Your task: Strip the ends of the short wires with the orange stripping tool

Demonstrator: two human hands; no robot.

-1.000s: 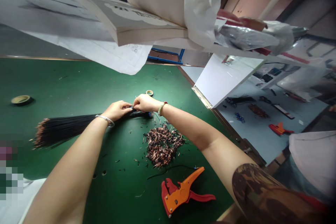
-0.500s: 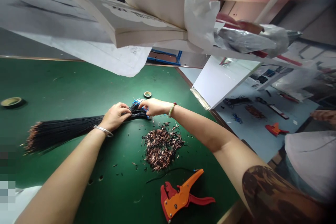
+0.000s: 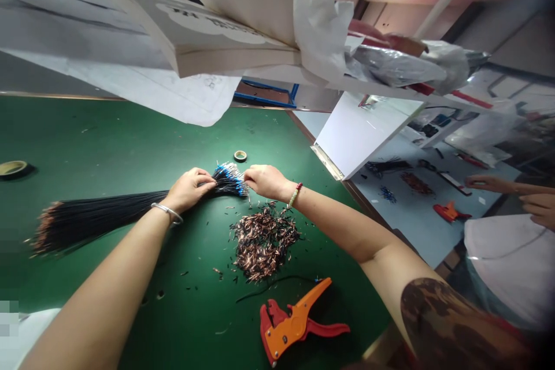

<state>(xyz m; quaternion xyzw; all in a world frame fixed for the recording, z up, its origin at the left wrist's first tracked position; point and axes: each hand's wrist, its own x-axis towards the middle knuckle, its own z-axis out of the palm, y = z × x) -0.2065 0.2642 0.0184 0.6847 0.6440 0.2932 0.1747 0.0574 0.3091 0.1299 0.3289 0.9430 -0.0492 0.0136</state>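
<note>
A thick bundle of black wires (image 3: 117, 211) lies on the green table, its bare copper ends fanned at the left. Near the other end, my left hand (image 3: 189, 188) is closed around the bundle. Blue-sleeved terminals (image 3: 232, 178) with silvery tips crowd together just right of that hand. At those tips is my right hand (image 3: 265, 181), its fingers curled in a pinch; what they hold, if anything, is hidden. Below it sits a pile of copper and black scraps (image 3: 264, 243). A loose black wire (image 3: 277, 283) lies beside the orange and red wire stripper (image 3: 295, 324).
A small tape roll (image 3: 240, 156) lies beyond the hands, and a larger one (image 3: 15, 169) at far left. Papers (image 3: 182, 98) hang over the table's back edge. At right, a white panel (image 3: 366, 133) stands before another bench, where a co-worker's hands (image 3: 489, 184) show.
My right hand has moved slightly right, from over the terminals to their tips, uncovering the blue sleeves. My left hand keeps its hold. The view has shifted a little; a co-worker's hands reach further in.
</note>
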